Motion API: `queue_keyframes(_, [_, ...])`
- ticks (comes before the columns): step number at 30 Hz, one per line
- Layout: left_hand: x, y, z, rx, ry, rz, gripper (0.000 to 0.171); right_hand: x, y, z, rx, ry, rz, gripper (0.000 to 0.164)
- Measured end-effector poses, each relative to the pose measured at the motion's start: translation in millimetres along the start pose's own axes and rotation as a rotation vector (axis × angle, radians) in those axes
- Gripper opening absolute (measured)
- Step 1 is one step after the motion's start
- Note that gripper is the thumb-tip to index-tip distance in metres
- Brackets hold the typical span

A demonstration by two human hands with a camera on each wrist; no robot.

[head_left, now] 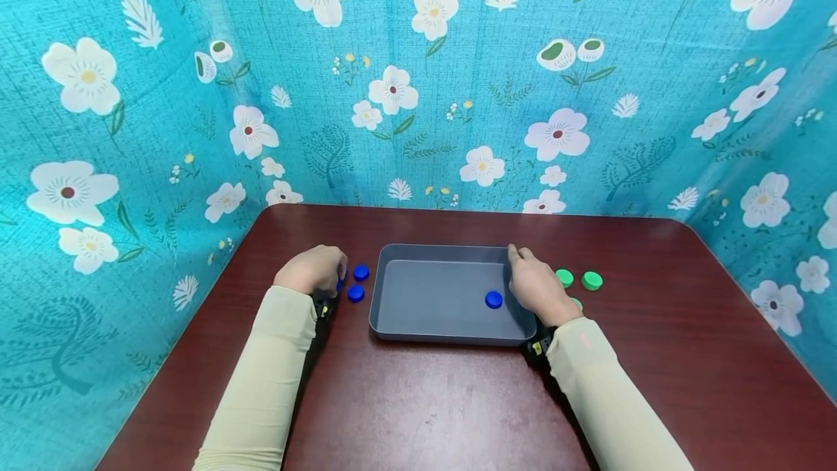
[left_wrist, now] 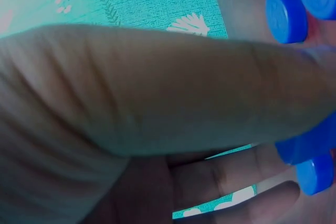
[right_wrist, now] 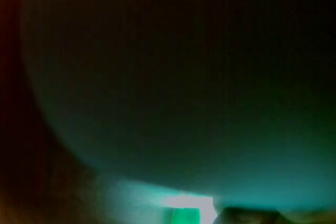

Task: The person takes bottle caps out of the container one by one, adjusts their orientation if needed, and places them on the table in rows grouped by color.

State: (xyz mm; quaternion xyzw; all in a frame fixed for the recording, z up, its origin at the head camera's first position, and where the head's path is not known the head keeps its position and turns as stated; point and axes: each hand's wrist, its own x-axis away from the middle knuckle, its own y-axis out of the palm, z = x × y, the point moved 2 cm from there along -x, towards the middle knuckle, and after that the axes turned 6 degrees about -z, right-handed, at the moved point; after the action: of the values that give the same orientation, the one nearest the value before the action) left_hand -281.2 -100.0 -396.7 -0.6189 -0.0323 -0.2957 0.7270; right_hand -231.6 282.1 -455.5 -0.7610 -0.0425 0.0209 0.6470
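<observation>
My left hand (head_left: pixel 315 270) is left of the grey tray (head_left: pixel 425 336), low over the table. In the left wrist view its thumb and fingers pinch a blue bottle cap (left_wrist: pixel 310 142). Close beside it lie more blue caps, among them one nearer the tray (head_left: pixel 361 272) and one below that (head_left: pixel 356 294). A single blue cap (head_left: pixel 493 300) sits inside the tray, towards its right end. My right hand (head_left: pixel 538 286) holds the tray's right wall near the far corner; the palm hides part of that wall. The right wrist view is mostly dark.
Green caps (head_left: pixel 592 281) lie on the table right of the tray, one partly hidden by the right hand. The dark red table (head_left: pixel 418 398) ends at the back against a blue flowered cloth (head_left: pixel 445 107), which also hangs along both sides.
</observation>
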Motion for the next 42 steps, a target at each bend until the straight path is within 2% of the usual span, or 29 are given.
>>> queue_keyframes(15, [-6.7, 7.8, 0.6, -0.004, -0.059, -0.012, 0.016, 0, -4, -2, 0.004, -0.009, 0.003, 0.063])
queue_keyframes(20, [-8.7, 9.0, 1.8, -0.035, -0.055, -0.022, 0.017, 0, -4, -3, 0.01, -0.011, 0.001, 0.063])
queue_keyframes(35, [-16.4, 13.7, 3.3, -0.043, -0.059, -0.024, 0.015, 0, 0, 0, 0.02, -0.004, -0.01, 0.064])
queue_keyframes(42, [-18.1, 12.5, 3.5, -0.059, -0.047, -0.006, 0.017, 0, -1, 0, 0.018, -0.007, 0.002, 0.062])
